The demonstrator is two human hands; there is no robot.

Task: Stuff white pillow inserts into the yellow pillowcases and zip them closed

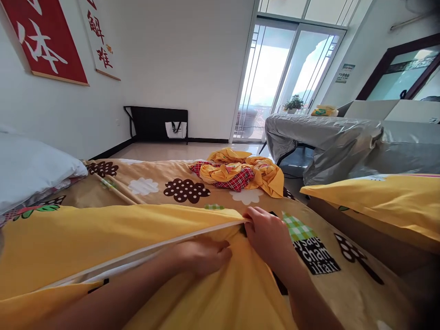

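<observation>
A yellow pillowcase (103, 238) with a white pillow inside lies across the bed in front of me. My right hand (268, 236) pinches the end of the case's open edge, where a white strip shows. My left hand (202, 256) presses down on the yellow fabric just below that opening, fingers curled on the cloth. The bed is covered by a tan sheet (165, 183) printed with brown and white clouds.
A crumpled yellow and red-checked cloth (240, 174) lies at the bed's far end. A white pillow (30, 169) rests at left, a yellow pillow (381, 197) at right. Grey covered furniture (326, 137) stands beyond, with glass doors (285, 73) behind.
</observation>
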